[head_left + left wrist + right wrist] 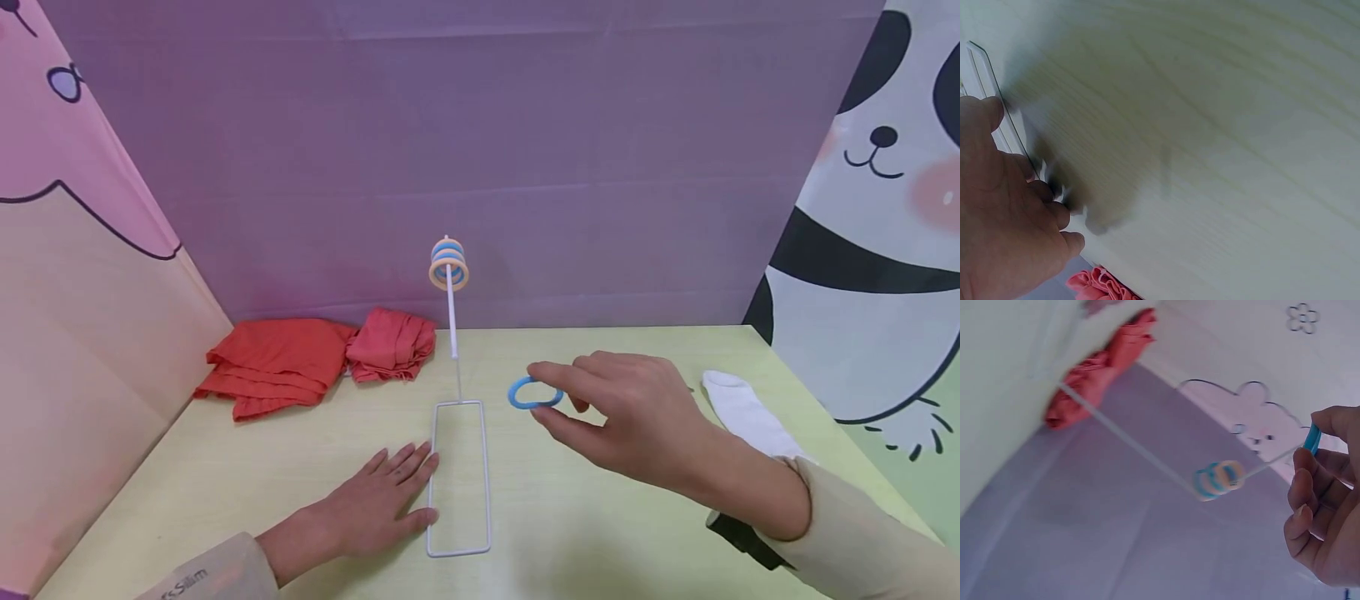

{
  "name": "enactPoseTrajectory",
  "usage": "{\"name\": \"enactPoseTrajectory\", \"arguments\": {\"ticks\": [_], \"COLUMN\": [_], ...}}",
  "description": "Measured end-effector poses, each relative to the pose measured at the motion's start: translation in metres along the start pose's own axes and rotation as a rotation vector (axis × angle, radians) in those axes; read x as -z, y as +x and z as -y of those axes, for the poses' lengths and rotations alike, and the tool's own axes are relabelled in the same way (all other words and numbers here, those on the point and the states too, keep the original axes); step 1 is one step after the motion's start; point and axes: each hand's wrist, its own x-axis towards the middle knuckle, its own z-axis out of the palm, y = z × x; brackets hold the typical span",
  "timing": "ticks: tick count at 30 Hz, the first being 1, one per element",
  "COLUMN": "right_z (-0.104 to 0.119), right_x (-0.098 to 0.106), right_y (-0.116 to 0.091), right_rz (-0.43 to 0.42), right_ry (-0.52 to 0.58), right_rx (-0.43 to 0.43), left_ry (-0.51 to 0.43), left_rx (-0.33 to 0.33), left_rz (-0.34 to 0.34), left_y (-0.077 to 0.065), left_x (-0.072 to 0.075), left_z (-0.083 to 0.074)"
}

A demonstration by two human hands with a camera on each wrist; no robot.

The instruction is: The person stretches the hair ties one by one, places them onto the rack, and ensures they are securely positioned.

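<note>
My right hand [637,417] pinches a light blue ring [513,395] between thumb and forefinger, above the table and right of a white wire stand [486,475]. In the right wrist view the blue ring [1313,439] is held edge-on, overlapping the end of the stand's rod. Several orange and blue rings [447,247] hang together on that rod, at the top of the stand. My left hand [382,508] lies palm down, fingers extended, its fingertips and thumb on the left side of the stand's rectangular base. Nothing is gripped by it.
Two folded red cloths, a wide one [281,358] and a smaller one [392,343], lie at the back left of the table [600,525]. A white cloth [746,408] is at the right, partly behind my right forearm. Fabric screens stand around the table.
</note>
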Motion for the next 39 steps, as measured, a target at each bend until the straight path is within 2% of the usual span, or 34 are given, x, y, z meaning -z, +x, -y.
{"name": "enactPoseTrajectory", "arguments": {"ticks": [4, 10, 17, 24, 30, 39], "right_z": [0.018, 0.030, 0.029, 0.016, 0.006, -0.009], "right_x": [0.006, 0.003, -0.013, -0.030, -0.043, -0.058], "right_y": [0.027, 0.052, 0.066, 0.069, 0.074, 0.081], "right_rz": [-0.114, -0.194, -0.201, -0.183, -0.213, -0.199], "right_ry": [-0.036, -0.102, -0.179, -0.280, -0.320, -0.338], "right_rx": [0.078, 0.162, 0.170, 0.158, 0.144, 0.098], "left_ry": [-0.001, 0.002, 0.000, -0.009, 0.002, 0.006], "left_rx": [0.009, 0.006, 0.010, 0.030, 0.026, 0.022], "left_rz": [0.014, 0.016, 0.026, 0.049, 0.038, 0.036], "left_y": [0.001, 0.002, 0.002, 0.002, 0.002, 0.003], "left_x": [0.001, 0.000, 0.000, -0.001, -0.001, 0.000], "left_z": [0.000, 0.001, 0.002, 0.001, 0.001, 0.000]}}
